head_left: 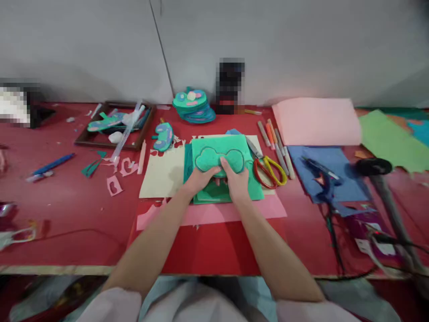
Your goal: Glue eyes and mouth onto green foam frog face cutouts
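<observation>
Both my hands meet at the middle of the red table (67,214), over a stack of green felt sheets (248,179). On top lies a light green mask-shaped felt piece (217,157) with a dark outline. My left hand (200,179) grips its lower left edge, thumb on top and fingers curled under. My right hand (237,181) pinches its lower middle edge, thumb pressed on the felt. A cream sheet (162,174) lies under the stack on the left, and a pink sheet (214,212) in front.
Scissors with red and yellow handles (270,172) and several markers (275,143) lie right of the stack. A blue glue gun (321,176) rests on blue felt. A pile of finished masks (194,106) sits at the back, a tray (83,139) back left, pink scraps (115,184) left.
</observation>
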Demonstrator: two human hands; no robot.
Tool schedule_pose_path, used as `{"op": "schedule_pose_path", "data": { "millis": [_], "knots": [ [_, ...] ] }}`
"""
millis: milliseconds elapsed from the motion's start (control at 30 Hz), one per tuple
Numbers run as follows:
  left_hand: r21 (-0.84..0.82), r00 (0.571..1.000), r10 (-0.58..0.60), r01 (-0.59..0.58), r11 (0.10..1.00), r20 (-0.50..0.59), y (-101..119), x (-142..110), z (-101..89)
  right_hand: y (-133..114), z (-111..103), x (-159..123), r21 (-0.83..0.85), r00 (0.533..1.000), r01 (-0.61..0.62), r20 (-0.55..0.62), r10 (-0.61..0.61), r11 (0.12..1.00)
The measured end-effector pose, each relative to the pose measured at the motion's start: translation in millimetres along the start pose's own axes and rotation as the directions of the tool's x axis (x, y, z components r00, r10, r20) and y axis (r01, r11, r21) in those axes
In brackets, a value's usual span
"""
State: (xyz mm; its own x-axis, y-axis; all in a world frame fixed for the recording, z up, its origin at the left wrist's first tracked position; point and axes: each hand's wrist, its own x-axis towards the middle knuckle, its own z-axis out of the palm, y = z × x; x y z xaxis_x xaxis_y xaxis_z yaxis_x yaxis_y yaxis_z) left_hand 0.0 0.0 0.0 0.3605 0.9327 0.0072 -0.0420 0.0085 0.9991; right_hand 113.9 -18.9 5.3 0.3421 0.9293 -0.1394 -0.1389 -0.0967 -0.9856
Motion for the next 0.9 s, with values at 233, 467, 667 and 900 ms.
{"op": "schedule_pose_path", "data": {
  "millis": [233, 467, 667, 900],
  "knots": [
    [0.01, 0.998, -0.045, 0.046, 0.999, -0.054, -0.8, -1.7, 6.0, 1.7, -1.1, 2.0, 0.076, 1.0, -0.004, 0.031, 0.002, 0.997],
    [0.055, 0.993, -0.058, 0.065, 0.996, -0.107, 0.7, -3.8, 11.9, -0.6, -1.5, 0.6, 0.069, 1.0, 0.006, 0.016, -0.007, 0.998],
    [0.089, 0.969, -0.017, 0.04, 0.995, -0.245, 4.9, -2.6, 9.7, 0.2, -1.1, -1.4, -0.037, 0.993, 0.07, 0.099, -0.066, 0.997],
    [0.053, 0.908, 0.055, -0.036, 0.998, -0.416, -7.9, 2.9, 4.7, 5.4, -1.8, 2.6, -0.132, 0.957, 0.174, 0.258, -0.136, 0.976]
  ]
}}
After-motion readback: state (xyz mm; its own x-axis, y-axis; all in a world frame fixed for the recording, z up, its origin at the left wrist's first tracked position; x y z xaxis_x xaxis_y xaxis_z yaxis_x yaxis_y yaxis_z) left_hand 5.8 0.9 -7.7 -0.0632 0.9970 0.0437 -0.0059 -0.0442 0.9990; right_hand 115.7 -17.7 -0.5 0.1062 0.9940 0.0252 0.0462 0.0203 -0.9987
